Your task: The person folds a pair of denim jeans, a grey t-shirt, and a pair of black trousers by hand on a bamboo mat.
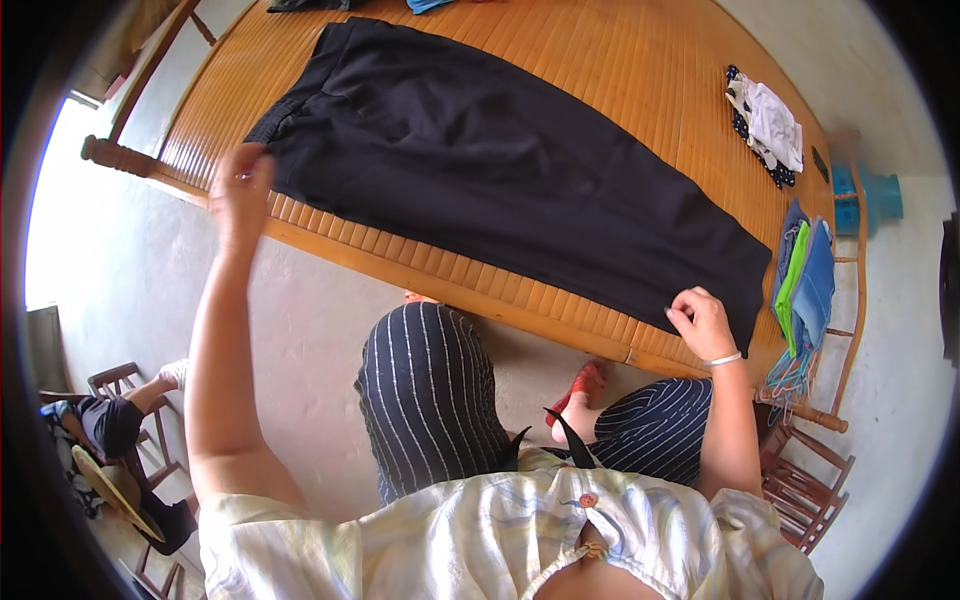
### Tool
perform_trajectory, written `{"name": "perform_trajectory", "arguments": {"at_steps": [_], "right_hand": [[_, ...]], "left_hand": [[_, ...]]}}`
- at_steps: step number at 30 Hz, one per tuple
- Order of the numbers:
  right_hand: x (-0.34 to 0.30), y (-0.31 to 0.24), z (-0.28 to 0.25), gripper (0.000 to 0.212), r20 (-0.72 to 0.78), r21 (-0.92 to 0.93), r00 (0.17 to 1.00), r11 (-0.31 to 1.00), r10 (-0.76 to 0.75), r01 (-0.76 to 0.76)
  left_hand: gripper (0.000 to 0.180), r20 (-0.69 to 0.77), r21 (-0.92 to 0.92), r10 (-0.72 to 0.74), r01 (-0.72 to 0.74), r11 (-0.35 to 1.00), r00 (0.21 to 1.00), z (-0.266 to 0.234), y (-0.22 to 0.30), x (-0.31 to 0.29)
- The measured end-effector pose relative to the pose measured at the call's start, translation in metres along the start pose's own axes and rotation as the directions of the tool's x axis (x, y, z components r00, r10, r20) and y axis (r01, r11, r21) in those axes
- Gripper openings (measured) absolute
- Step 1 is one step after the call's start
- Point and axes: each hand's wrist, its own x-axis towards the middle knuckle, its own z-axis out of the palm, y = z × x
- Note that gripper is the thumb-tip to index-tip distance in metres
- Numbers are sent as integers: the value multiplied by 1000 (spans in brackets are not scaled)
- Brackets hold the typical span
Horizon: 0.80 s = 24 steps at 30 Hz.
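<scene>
A pair of black trousers (480, 150) lies spread lengthwise across a bamboo-slat bed (640, 70), folded so that one leg's shape shows. Its gathered waistband is at the left and its hems are at the right. My left hand (242, 185) is at the near corner of the waistband, over the bed's edge; motion smears its fingers, so its grip is unclear. Down by the hem end, my right hand (700, 322) has its thumb and fingers pinched together on the near edge of the trousers. A pale bracelet circles that wrist.
At the right end of the bed lie folded white and dotted clothes (770, 125) and a stack of blue and green garments (803, 280). Wooden rails (120, 155) bound both bed ends. A wooden chair (805, 485) stands lower right; someone's leg (150, 392) shows at far left.
</scene>
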Motion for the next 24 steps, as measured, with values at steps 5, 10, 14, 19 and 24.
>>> {"name": "perform_trajectory", "arguments": {"at_steps": [5, 10, 14, 19, 24], "right_hand": [[19, -50, 14, 7, -153, 186, 978, 968, -141, 169], [12, -55, 41, 12, -178, 36, 942, 954, -286, 296], [11, -53, 48, 16, -267, -8, 923, 959, -276, 285], [11, -55, 45, 17, -228, 2, 925, 949, -305, 314], [8, -49, 50, 17, -231, -19, 928, 955, -294, 297]], "left_hand": [[12, 507, -146, 438, -427, 892, 742, 39, 90, -66], [15, 482, 11, 443, -511, 859, 756, 40, 73, -76], [18, 465, 18, 522, -598, 802, 714, 48, 69, -76], [18, 514, 43, 560, -671, 740, 650, 50, 70, -67], [14, 453, 37, 601, -688, 725, 658, 36, 74, -68]]}}
